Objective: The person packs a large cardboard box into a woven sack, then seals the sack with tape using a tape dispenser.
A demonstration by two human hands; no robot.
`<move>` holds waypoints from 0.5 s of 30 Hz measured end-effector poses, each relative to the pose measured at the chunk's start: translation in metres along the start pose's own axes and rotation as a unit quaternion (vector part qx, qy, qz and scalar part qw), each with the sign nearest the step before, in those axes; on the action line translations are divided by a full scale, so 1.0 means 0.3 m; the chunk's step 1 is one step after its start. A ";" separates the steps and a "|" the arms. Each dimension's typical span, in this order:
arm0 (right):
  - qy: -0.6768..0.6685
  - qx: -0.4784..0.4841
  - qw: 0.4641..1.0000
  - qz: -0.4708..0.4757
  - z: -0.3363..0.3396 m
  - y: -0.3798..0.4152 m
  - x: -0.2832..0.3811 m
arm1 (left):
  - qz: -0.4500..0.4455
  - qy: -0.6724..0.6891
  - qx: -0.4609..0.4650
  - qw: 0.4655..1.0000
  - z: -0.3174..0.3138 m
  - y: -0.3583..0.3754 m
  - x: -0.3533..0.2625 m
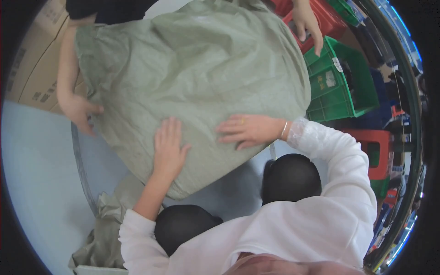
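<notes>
A big, stuffed grey-green woven sack (pixel 197 78) fills the middle of the view. My left hand (pixel 168 149) lies flat on its near lower side, fingers spread. My right hand (pixel 247 130), with a ring and a bracelet, presses flat on the sack's lower right part, fingers pointing left. Neither hand grips anything. Another person on the far side holds the sack: one hand (pixel 79 112) at its left edge, the other hand (pixel 306 20) near its upper right.
Green crates (pixel 341 82) and a red crate (pixel 321 18) stand right of the sack, a red stool (pixel 378 151) lower right. Cardboard boxes (pixel 39 64) are at the left. An empty sack (pixel 103 229) lies on the pale floor (pixel 41 183) by my knees.
</notes>
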State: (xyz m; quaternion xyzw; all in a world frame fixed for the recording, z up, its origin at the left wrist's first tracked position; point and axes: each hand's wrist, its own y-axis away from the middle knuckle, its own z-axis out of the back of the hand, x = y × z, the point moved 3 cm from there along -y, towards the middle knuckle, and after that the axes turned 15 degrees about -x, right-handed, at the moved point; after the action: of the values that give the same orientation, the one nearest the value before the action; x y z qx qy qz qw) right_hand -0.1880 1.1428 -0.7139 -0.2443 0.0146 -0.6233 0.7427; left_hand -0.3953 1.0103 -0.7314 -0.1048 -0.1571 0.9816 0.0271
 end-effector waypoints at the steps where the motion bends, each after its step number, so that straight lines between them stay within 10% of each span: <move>1: -0.002 0.007 1.000 -0.012 -0.002 0.038 -0.028 | -0.019 0.009 0.002 1.000 -0.013 -0.023 -0.026; 15: 0.140 -0.107 0.972 -0.158 -0.023 -0.030 -0.470 | 0.052 -0.026 0.000 0.998 -0.134 -0.283 0.077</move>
State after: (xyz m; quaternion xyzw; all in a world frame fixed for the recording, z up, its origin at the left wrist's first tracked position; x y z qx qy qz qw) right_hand -0.2298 1.2711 -0.7565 -0.2316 0.1461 -0.7558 0.5949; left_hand -0.4076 1.1049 -0.7467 -0.0868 -0.1525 0.9841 -0.0279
